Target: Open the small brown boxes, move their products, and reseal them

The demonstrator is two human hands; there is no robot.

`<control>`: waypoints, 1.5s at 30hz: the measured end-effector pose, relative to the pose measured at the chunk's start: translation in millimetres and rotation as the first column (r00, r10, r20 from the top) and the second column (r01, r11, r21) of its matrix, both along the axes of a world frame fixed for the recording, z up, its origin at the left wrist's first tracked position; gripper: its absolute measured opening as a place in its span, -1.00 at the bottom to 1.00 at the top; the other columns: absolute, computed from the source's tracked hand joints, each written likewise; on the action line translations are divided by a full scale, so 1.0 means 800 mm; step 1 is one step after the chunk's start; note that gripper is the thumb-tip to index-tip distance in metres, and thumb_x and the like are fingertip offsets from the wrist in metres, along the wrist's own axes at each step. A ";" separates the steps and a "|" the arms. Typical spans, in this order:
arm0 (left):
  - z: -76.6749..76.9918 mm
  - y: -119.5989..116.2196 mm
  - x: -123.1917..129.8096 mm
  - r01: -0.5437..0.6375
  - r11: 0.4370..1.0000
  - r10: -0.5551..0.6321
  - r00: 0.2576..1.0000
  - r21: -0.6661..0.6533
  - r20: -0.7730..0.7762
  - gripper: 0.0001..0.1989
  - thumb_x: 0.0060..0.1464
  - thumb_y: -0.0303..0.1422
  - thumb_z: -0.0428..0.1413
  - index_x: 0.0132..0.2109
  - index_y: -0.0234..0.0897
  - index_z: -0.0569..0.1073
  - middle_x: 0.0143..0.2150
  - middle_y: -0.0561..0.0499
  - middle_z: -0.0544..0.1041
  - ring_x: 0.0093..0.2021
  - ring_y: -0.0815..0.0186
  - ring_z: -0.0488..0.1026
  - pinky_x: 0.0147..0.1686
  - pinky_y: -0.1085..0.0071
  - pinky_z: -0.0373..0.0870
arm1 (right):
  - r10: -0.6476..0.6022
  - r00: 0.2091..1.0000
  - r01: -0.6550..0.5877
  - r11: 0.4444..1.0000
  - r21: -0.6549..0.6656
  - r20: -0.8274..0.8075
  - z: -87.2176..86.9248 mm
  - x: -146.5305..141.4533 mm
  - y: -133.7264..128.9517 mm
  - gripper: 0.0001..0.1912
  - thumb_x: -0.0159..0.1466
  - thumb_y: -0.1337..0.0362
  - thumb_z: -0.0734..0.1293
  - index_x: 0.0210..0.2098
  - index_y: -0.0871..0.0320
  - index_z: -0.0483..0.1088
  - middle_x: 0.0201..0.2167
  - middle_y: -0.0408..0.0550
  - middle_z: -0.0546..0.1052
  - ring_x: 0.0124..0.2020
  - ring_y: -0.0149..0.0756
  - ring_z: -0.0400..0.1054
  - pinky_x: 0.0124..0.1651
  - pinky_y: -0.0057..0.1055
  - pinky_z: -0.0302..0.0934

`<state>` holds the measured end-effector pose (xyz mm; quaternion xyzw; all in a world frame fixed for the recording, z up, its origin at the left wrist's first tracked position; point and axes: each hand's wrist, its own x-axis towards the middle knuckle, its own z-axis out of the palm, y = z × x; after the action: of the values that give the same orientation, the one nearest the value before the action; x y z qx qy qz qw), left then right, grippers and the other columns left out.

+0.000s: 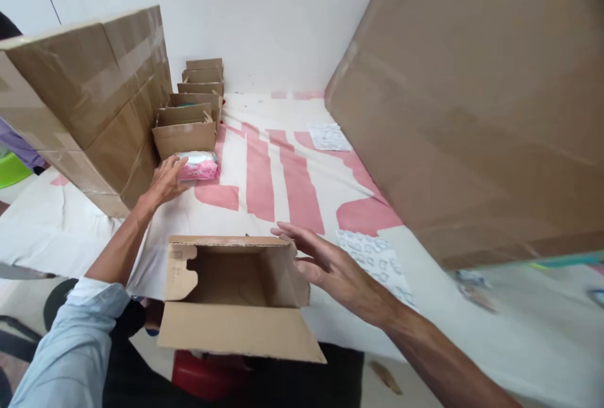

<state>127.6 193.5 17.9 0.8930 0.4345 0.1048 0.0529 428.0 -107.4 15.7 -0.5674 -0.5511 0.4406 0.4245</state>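
Note:
A cardboard box (pixel 236 326) stands in front of me at the table's near edge, its top open and its front flap folded out toward me. Its visible inside is bare. My right hand (pixel 330 266) is at the box's right end, fingers stretched and thumb apart, close to or touching the side flap. Farther left on the table lies a pink and white soft pack (pixel 201 170), which looks like wet wipes. My left hand (pixel 168 180) is at the left end of this pack with fingers spread; whether they touch it I cannot tell.
Taped cartons (pixel 94 80) are stacked on the left. Behind the pack runs a row of several open boxes (pixel 185 138). A large carton (pixel 472 99) fills the right side. Printed sheets (pixel 375 260) lie on the pink-and-white table cover (pixel 259 175). A red stool (pixel 207 375) shows below.

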 end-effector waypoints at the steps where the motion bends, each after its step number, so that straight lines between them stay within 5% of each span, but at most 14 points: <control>1: 0.000 -0.017 -0.016 0.031 0.999 -0.028 0.996 -0.029 0.082 -0.19 0.15 -0.31 0.29 0.48 -0.21 0.19 0.46 -0.28 0.23 0.43 -0.07 0.20 0.34 -0.10 0.26 | -0.016 1.000 0.016 1.000 0.002 0.002 -0.003 -0.006 -0.006 -0.25 0.23 -0.28 0.45 0.32 -0.17 0.43 0.36 0.07 0.45 0.38 0.22 0.32 0.24 0.10 0.44; 4: -0.005 -0.083 -0.070 0.113 0.980 -0.051 0.938 -0.163 0.343 -0.24 0.18 -0.22 0.25 0.47 -0.17 0.25 0.44 -0.22 0.32 0.38 -0.02 0.32 0.26 0.01 0.41 | -0.066 0.998 0.067 0.998 0.017 -0.015 -0.010 -0.018 -0.018 -0.22 0.26 -0.34 0.38 0.35 -0.15 0.40 0.36 0.04 0.46 0.40 0.20 0.30 0.30 0.10 0.39; 7: -0.019 -0.158 -0.123 0.208 0.898 0.032 0.848 -0.388 0.529 -0.23 0.17 -0.06 0.27 0.46 -0.09 0.29 0.49 -0.22 0.30 0.43 -0.09 0.30 0.18 0.04 0.49 | -0.122 0.991 0.125 0.991 0.046 -0.060 -0.016 -0.027 -0.026 -0.20 0.28 -0.39 0.31 0.35 -0.14 0.39 0.37 0.05 0.45 0.41 0.16 0.29 0.31 0.08 0.37; 11: -0.043 -0.230 -0.163 0.313 0.798 0.202 0.666 -0.515 0.718 0.05 0.05 0.15 0.32 0.55 0.00 0.09 0.56 -0.26 0.19 0.54 -0.17 0.12 0.27 -0.01 0.41 | -0.193 0.976 0.199 0.979 0.046 -0.100 -0.028 -0.043 -0.032 -0.21 0.31 -0.38 0.28 0.36 -0.10 0.37 0.40 0.06 0.41 0.44 0.10 0.24 0.29 0.05 0.39; 14: -0.055 -0.253 -0.157 0.354 0.743 0.226 0.666 -0.568 0.711 0.34 -0.21 0.23 0.43 0.58 0.02 -0.01 0.60 -0.26 0.07 0.57 -0.22 0.03 0.32 -0.04 0.35 | -0.215 0.971 0.219 0.976 0.024 -0.103 -0.035 -0.055 -0.036 -0.20 0.30 -0.37 0.29 0.37 -0.10 0.35 0.41 0.05 0.39 0.46 0.10 0.22 0.30 0.07 0.38; 17: -0.055 -0.263 -0.132 0.378 0.718 0.211 0.683 -0.585 0.700 0.38 -0.23 0.22 0.44 0.59 -0.04 -0.04 0.61 -0.28 0.04 0.58 -0.23 0.02 0.34 -0.04 0.33 | -0.231 0.968 0.236 0.971 0.041 -0.094 -0.031 -0.068 -0.042 -0.19 0.29 -0.34 0.32 0.38 -0.08 0.33 0.42 0.04 0.38 0.45 0.15 0.23 0.29 0.10 0.38; 22: -0.051 -0.287 -0.105 0.375 0.783 0.178 0.630 -0.497 0.756 0.28 -0.10 0.09 0.44 0.59 -0.08 -0.05 0.60 -0.27 0.06 0.56 -0.20 0.07 0.35 0.02 0.35 | -0.285 0.959 0.283 0.952 0.116 -0.002 -0.018 -0.087 -0.055 -0.22 0.26 -0.19 0.40 0.38 -0.03 0.36 0.40 0.05 0.41 0.41 0.16 0.27 0.35 0.11 0.31; 26: -0.055 -0.309 -0.123 0.403 0.776 0.187 0.589 -0.486 0.786 0.24 -0.08 -0.02 0.46 0.59 -0.06 -0.02 0.62 -0.26 0.02 0.57 -0.23 0.03 0.32 0.02 0.39 | -0.359 0.933 0.353 0.919 0.178 0.005 -0.033 -0.096 -0.062 -0.25 0.28 -0.15 0.37 0.36 0.05 0.40 0.34 0.09 0.47 0.43 0.14 0.25 0.41 0.12 0.21; 31: -0.042 -0.330 -0.158 0.460 0.775 0.239 0.421 -0.434 0.875 0.01 0.04 -0.04 0.37 0.54 -0.03 0.13 0.58 -0.24 0.13 0.57 -0.23 0.03 0.24 0.03 0.45 | -0.423 0.906 0.408 0.876 0.260 0.003 -0.060 -0.116 -0.067 -0.28 0.35 -0.13 0.31 0.39 0.09 0.37 0.36 0.12 0.46 0.43 0.11 0.25 0.46 0.14 0.14; 35: -0.015 -0.345 -0.148 0.180 0.869 0.281 0.589 -0.462 0.758 0.16 -0.06 -0.16 0.44 0.57 -0.13 0.04 0.53 -0.30 0.21 0.51 -0.21 0.19 0.30 -0.06 0.40 | -0.383 0.922 0.337 0.865 0.371 0.055 -0.058 -0.147 -0.080 -0.36 0.43 0.01 0.25 0.42 0.12 0.32 0.40 0.11 0.41 0.47 -0.01 0.21 0.51 0.04 0.08; 39: -0.004 -0.355 -0.129 -0.096 0.959 0.252 0.721 -0.267 0.645 0.27 -0.17 -0.33 0.44 0.59 -0.27 -0.04 0.53 -0.31 0.21 0.50 -0.16 0.19 0.48 -0.03 0.15 | -0.358 0.921 0.255 0.849 0.463 0.150 -0.049 -0.171 -0.095 -0.36 0.44 0.17 0.21 0.46 0.21 0.24 0.43 0.13 0.36 0.48 -0.08 0.19 0.54 -0.03 0.06; 41: -0.003 -0.357 -0.128 -0.108 0.971 0.223 0.741 -0.216 0.634 0.23 -0.12 -0.34 0.40 0.59 -0.25 -0.06 0.54 -0.28 0.21 0.51 -0.11 0.20 0.50 0.03 0.12 | -0.372 0.912 0.251 0.840 0.481 0.175 -0.050 -0.175 -0.100 -0.37 0.44 0.20 0.21 0.46 0.22 0.23 0.42 0.14 0.37 0.47 -0.07 0.21 0.53 -0.02 0.07; 45: -0.004 -0.359 -0.142 0.007 0.946 0.228 0.698 -0.325 0.679 0.09 0.05 -0.14 0.33 0.59 -0.25 -0.02 0.49 -0.30 0.32 0.41 -0.14 0.37 0.34 -0.02 0.39 | -0.415 0.891 0.293 0.835 0.465 0.184 -0.060 -0.172 -0.101 -0.37 0.43 0.19 0.22 0.44 0.24 0.26 0.40 0.20 0.40 0.43 -0.01 0.27 0.48 0.03 0.16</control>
<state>13.8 -93.9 15.0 0.7365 0.4449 0.3746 0.3454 290.6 -188.0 -31.9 -0.6098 -0.5716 0.1391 0.5311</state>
